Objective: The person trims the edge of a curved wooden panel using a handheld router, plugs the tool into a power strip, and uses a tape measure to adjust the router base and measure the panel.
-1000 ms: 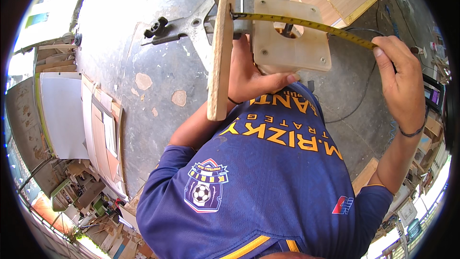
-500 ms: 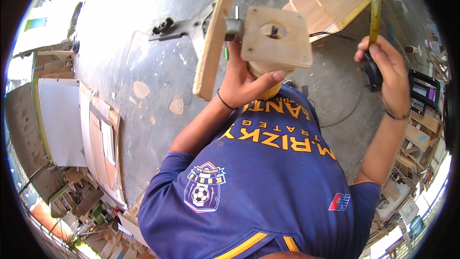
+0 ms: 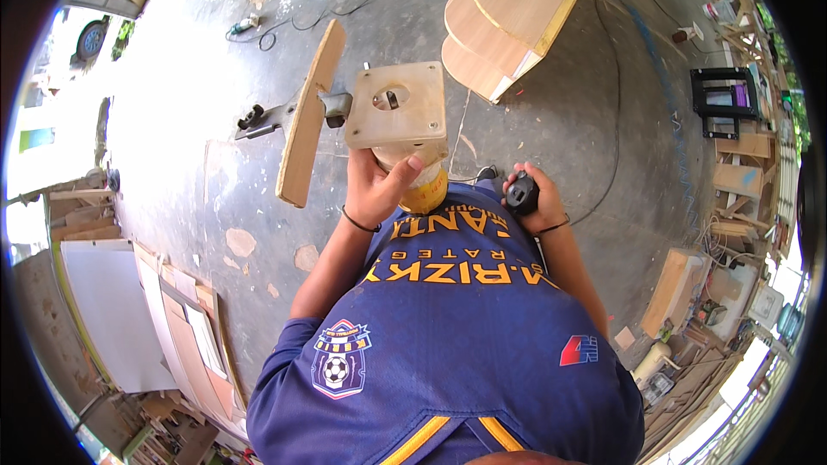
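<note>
My left hand [image 3: 372, 189] is closed round the body of a trim router [image 3: 425, 195], which is turned so its pale square base plate [image 3: 394, 125] faces up. A round hole in the plate shows a dark bit inside. Fixed to the router's left side is a metal edge guide [image 3: 336, 107], with a wooden strip [image 3: 301, 133] standing across it. Lower and to the right, my right hand [image 3: 544, 198] grips a black tape measure [image 3: 521, 195]. No blade shows out of its case.
Curved wooden panels [image 3: 508, 13] lie on the concrete floor ahead. A green power tool [image 3: 245, 24] with its cord sits far left. Large boards [image 3: 112, 310] lean at the left. A black frame [image 3: 725, 90] and scrap wood [image 3: 676, 293] line the right side.
The yellow tape blade that stuck up from the tape measure no longer shows. My right hand has come down and inward, toward my body. The router sits lower and further left in view.
</note>
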Demonstrator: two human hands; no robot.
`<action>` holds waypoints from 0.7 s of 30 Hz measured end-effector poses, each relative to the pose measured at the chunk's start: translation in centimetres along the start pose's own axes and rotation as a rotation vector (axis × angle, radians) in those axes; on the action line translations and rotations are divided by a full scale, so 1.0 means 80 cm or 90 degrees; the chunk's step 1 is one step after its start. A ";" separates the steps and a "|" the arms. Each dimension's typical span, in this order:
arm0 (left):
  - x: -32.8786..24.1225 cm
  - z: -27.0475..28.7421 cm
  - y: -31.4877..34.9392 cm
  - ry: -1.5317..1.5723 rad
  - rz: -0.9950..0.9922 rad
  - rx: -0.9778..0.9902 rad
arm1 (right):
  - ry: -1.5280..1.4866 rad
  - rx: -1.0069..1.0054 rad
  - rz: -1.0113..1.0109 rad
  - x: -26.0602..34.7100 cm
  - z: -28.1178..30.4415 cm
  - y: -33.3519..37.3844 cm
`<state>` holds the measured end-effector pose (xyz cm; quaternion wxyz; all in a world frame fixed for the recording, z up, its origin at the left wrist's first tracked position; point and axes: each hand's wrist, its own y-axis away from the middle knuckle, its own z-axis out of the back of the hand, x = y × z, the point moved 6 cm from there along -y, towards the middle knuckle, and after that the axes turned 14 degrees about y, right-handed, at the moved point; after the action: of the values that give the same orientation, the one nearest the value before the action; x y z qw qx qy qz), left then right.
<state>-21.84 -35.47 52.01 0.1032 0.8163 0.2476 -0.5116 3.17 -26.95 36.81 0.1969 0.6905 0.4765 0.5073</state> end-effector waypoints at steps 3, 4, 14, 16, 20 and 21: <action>0.012 -0.012 -0.023 -0.010 0.035 0.055 | 0.003 -0.072 0.049 0.031 0.001 -0.003; 0.019 -0.014 -0.032 -0.020 0.046 0.075 | -0.012 -0.085 0.044 0.035 0.015 -0.014; 0.150 -0.025 -0.098 0.173 0.315 0.284 | -0.146 -0.227 -0.146 -0.100 0.234 -0.206; 0.178 -0.032 -0.112 0.094 0.346 0.317 | -0.020 -0.272 -0.112 -0.128 0.294 -0.247; 0.203 -0.045 -0.109 0.248 0.546 0.294 | 0.093 -0.497 -0.281 -0.162 0.307 -0.270; 0.218 -0.039 -0.112 0.246 0.571 0.283 | 0.118 -0.529 -0.305 -0.162 0.314 -0.282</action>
<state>-17.79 -21.28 38.75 0.0885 0.9233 -0.2253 -0.2981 14.75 -22.20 2.91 0.5239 0.3763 0.3950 0.6542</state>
